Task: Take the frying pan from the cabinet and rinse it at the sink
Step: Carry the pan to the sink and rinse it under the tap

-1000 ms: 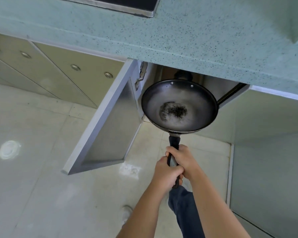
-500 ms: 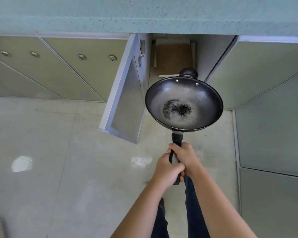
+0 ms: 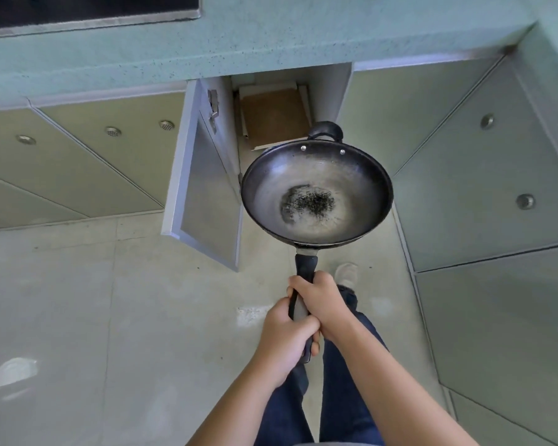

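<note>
1. the frying pan (image 3: 316, 194) is held out in the air in front of the open cabinet (image 3: 271, 120), above the floor (image 3: 78, 300) and below the edge of the green counter (image 3: 271, 49). it is clear of the cabinet opening; the sink is not in view.

2. a dark patch of residue (image 3: 308, 202) lies in the middle of the bowl. if the pan were tipped while being carried, loose bits could be shed onto the floor, though it cannot be told whether the patch is loose or baked on.

3. the cabinet door (image 3: 203, 188) stands open just beside the pan's left rim. a swing to the left could knock the rim against the door's edge, and the door could be walked into if it is left open.

4. the counter edge overhangs the space above. if the pan were lifted straight up, its far loop handle (image 3: 325, 132) could be struck against the underside.

5. the weight sits well forward of the grip, so a loosened hold would likely let the bowl droop.

6. the long black handle (image 3: 305, 275) is clasped by both hands. the right hand (image 3: 322, 300) is wrapped round it nearer the bowl, and the left hand (image 3: 285, 339) is closed round it just behind, touching the right. the fingers (image 3: 303, 323) of both are curled tight on the handle, and the bowl lies well beyond them, away from the body.
</note>
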Demonstrator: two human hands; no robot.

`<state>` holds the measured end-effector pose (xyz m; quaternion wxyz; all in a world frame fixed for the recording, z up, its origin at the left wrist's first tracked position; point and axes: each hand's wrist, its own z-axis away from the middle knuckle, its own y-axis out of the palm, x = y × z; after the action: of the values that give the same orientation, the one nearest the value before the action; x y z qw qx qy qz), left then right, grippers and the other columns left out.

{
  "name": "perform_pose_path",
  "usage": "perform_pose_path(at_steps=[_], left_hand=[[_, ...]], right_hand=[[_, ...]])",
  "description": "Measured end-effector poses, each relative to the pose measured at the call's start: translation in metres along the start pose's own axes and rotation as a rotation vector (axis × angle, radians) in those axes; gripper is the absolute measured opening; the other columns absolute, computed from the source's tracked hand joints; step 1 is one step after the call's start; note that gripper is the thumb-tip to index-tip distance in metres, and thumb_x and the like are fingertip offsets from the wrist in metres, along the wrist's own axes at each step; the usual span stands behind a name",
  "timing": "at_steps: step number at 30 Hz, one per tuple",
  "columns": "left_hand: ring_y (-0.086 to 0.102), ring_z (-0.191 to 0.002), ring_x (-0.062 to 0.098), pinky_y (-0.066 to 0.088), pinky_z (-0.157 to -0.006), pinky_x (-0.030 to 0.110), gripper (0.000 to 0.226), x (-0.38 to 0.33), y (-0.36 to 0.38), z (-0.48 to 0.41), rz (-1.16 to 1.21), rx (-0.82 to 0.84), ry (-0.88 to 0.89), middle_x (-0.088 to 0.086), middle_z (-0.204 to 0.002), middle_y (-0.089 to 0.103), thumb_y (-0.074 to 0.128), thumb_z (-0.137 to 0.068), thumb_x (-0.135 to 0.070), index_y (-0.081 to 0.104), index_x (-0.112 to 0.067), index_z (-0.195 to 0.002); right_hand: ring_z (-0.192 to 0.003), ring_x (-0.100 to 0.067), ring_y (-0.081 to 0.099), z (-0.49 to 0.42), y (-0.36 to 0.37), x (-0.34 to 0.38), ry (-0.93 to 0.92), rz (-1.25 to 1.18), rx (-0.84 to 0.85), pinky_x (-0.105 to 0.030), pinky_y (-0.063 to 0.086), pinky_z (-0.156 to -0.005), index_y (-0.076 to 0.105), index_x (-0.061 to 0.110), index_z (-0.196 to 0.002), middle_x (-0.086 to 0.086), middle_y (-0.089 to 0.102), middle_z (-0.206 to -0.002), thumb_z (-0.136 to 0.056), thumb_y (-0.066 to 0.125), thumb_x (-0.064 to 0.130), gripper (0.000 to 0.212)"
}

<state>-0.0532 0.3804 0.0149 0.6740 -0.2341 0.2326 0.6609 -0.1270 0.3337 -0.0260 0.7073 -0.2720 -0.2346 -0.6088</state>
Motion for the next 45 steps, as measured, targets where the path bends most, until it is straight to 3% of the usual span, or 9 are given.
perform_pose_path(at_steps=[5, 11, 15, 19, 24, 35, 39, 42, 45], left_hand=[[0.043, -0.034, 0.015, 0.034, -0.038, 0.022, 0.012, -0.016, 0.002, 0.022, -0.065, -0.001, 0.086, 0.001, -0.039, 0.049, 0.048, -0.081, 0.002, 0.052, -0.004, -0.071], [0.043, -0.032, 0.013, 0.029, -0.033, 0.014, 0.015, -0.049, 0.009, 0.045, -0.086, 0.041, 0.167, -0.001, -0.039, 0.049, 0.047, -0.081, 0.003, 0.049, -0.007, -0.070], [0.043, -0.032, 0.013, 0.031, -0.033, 0.014, 0.009, -0.073, 0.024, 0.058, -0.111, 0.094, 0.203, -0.002, -0.039, 0.048, 0.048, -0.080, 0.003, 0.049, -0.005, -0.076], [0.044, -0.033, 0.017, 0.030, -0.033, 0.016, 0.004, -0.088, 0.043, 0.070, -0.177, 0.130, 0.235, 0.002, -0.038, 0.048, 0.049, -0.079, 0.000, 0.049, -0.004, -0.077], [0.042, -0.030, 0.014, 0.029, -0.031, 0.015, 0.005, -0.104, 0.082, 0.077, -0.201, 0.177, 0.227, 0.000, -0.035, 0.047, 0.049, -0.079, 0.001, 0.048, -0.004, -0.078], [0.047, -0.035, 0.015, 0.038, -0.040, 0.021, 0.013, -0.127, 0.158, 0.080, -0.382, 0.380, 0.376, 0.000, -0.042, 0.050, 0.051, -0.077, 0.001, 0.049, -0.009, -0.070], [0.047, -0.034, 0.015, 0.037, -0.038, 0.019, 0.009, -0.132, 0.183, 0.081, -0.414, 0.454, 0.427, -0.002, -0.041, 0.050, 0.053, -0.079, 0.001, 0.050, -0.007, -0.079], [0.045, -0.030, 0.013, 0.033, -0.035, 0.016, 0.011, -0.137, 0.206, 0.082, -0.432, 0.504, 0.448, -0.002, -0.041, 0.051, 0.054, -0.080, 0.001, 0.053, -0.008, -0.087], [0.044, -0.029, 0.012, 0.032, -0.034, 0.016, 0.013, -0.137, 0.231, 0.085, -0.459, 0.547, 0.474, 0.000, -0.041, 0.050, 0.055, -0.080, 0.002, 0.053, -0.011, -0.084]], right_hand=[[-0.053, -0.020, 0.047, 0.029, -0.005, 0.022, -0.061, -0.045, -0.042, -0.026, 0.040, -0.052, 0.050, 0.005, -0.060, -0.008, 0.051, -0.059, -0.080, 0.053, 0.008, 0.021], [-0.049, -0.015, 0.047, 0.061, -0.023, 0.060, -0.159, -0.073, -0.093, -0.011, 0.037, -0.038, 0.049, 0.010, -0.054, -0.003, 0.054, -0.056, -0.083, 0.053, 0.006, 0.030], [-0.049, -0.016, 0.048, 0.079, -0.044, 0.082, -0.161, -0.146, -0.113, -0.016, 0.041, -0.043, 0.050, 0.011, -0.055, -0.004, 0.056, -0.060, -0.083, 0.053, 0.008, 0.029], [-0.058, -0.024, 0.046, 0.092, -0.068, 0.090, -0.155, -0.219, -0.111, -0.032, 0.040, -0.061, 0.050, 0.011, -0.053, -0.013, 0.054, -0.067, -0.083, 0.053, 0.008, 0.030], [-0.062, -0.024, 0.046, 0.102, -0.108, 0.095, -0.179, -0.257, -0.175, -0.035, 0.038, -0.064, 0.050, 0.011, -0.053, -0.014, 0.054, -0.067, -0.083, 0.054, 0.008, 0.031], [-0.045, -0.015, 0.046, 0.116, -0.194, 0.092, -0.241, -0.353, -0.383, -0.023, 0.039, -0.049, 0.047, 0.008, -0.057, 0.000, 0.054, -0.052, -0.083, 0.052, 0.006, 0.026], [-0.048, -0.015, 0.044, 0.120, -0.221, 0.088, -0.265, -0.372, -0.478, -0.022, 0.038, -0.049, 0.045, 0.007, -0.067, -0.001, 0.050, -0.052, -0.082, 0.054, 0.009, 0.018], [-0.050, -0.013, 0.036, 0.123, -0.245, 0.085, -0.283, -0.374, -0.558, -0.022, 0.032, -0.047, 0.036, 0.013, -0.063, -0.001, 0.038, -0.056, -0.082, 0.056, 0.011, 0.028], [-0.044, -0.008, 0.036, 0.130, -0.270, 0.077, -0.297, -0.389, -0.611, -0.017, 0.031, -0.044, 0.035, 0.012, -0.065, 0.006, 0.039, -0.050, -0.083, 0.058, 0.013, 0.029]])
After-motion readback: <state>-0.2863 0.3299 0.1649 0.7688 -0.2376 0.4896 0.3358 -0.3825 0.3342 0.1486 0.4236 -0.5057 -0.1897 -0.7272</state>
